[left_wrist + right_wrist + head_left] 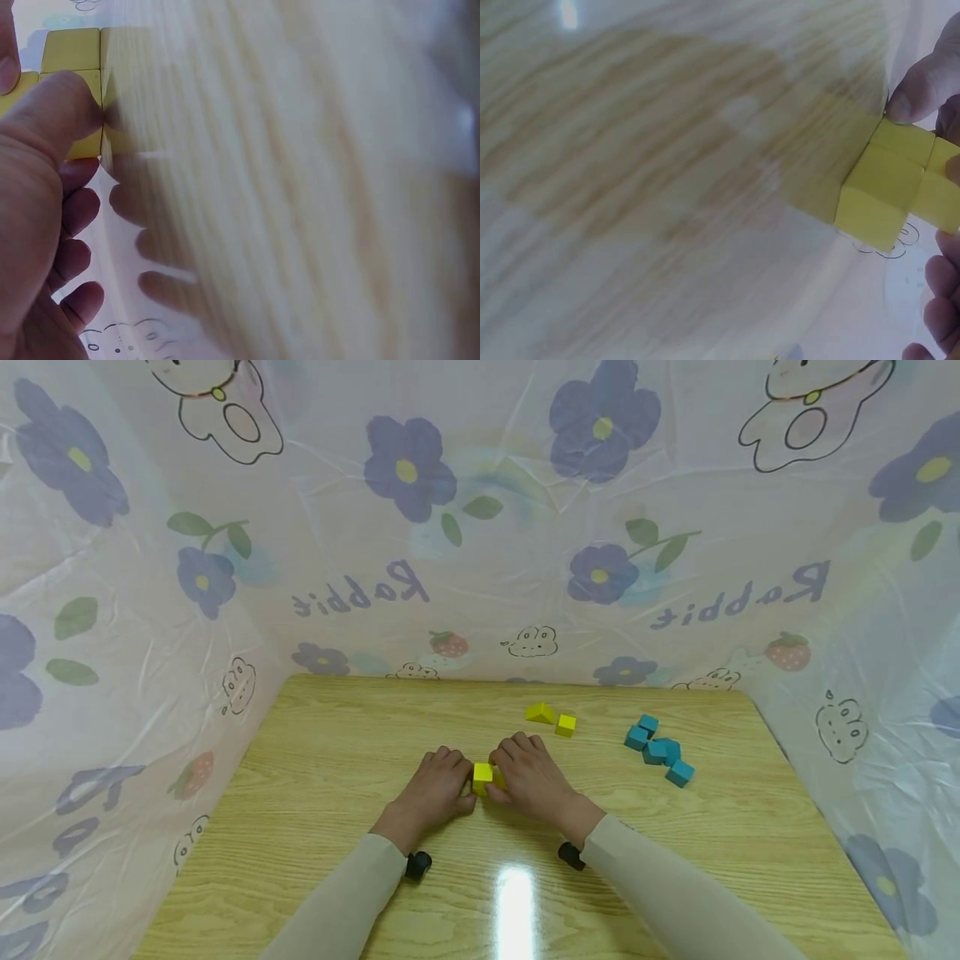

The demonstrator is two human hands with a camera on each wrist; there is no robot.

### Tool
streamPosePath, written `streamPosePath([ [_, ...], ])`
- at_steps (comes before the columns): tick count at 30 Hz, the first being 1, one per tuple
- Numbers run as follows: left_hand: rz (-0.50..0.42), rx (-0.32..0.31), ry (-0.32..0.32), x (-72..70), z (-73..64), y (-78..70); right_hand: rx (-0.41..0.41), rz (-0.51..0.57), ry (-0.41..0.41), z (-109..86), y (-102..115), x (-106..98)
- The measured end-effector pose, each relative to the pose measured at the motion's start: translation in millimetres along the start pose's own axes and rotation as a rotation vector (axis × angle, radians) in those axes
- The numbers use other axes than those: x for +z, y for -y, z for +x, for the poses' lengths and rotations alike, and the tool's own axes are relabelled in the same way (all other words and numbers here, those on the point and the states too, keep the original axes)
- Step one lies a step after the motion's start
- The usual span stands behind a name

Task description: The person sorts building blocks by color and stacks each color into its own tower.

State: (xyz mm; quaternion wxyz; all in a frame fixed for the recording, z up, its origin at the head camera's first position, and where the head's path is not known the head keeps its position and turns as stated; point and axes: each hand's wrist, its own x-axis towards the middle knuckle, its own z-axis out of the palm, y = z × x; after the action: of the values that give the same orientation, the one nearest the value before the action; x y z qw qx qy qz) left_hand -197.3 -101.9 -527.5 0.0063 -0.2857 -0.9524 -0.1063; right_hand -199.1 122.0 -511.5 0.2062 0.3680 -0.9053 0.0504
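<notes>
Near the table's middle, three yellow blocks stand together: two side by side on the tabletop, with a yellow cube (483, 772) on top of the left one. The lower left block (90, 139) sits between the thumb and fingers of my left hand (441, 783), which pinches it from front and back. My right hand (529, 777) comes in from the right and pinches the upper cube, its thumb (953, 169) on the near face. Beside them, the lower right block (879, 191) shows fully in the right wrist view, but my right hand mostly hides it from the head camera.
Behind my right hand lie a yellow triangular block (540, 713) and another yellow cube (566, 725). Several blue blocks (655, 752) are clustered farther right on the wooden table (337, 727). A patterned curtain (487, 552) hangs around the back and sides.
</notes>
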Motion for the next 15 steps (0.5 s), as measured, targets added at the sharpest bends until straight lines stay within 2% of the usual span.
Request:
streamPosePath([
  [15,0.02,0.008,-0.002,-2.2,0.4,-1.6,0.006,0.002,0.013,0.7,1.3,-3.4],
])
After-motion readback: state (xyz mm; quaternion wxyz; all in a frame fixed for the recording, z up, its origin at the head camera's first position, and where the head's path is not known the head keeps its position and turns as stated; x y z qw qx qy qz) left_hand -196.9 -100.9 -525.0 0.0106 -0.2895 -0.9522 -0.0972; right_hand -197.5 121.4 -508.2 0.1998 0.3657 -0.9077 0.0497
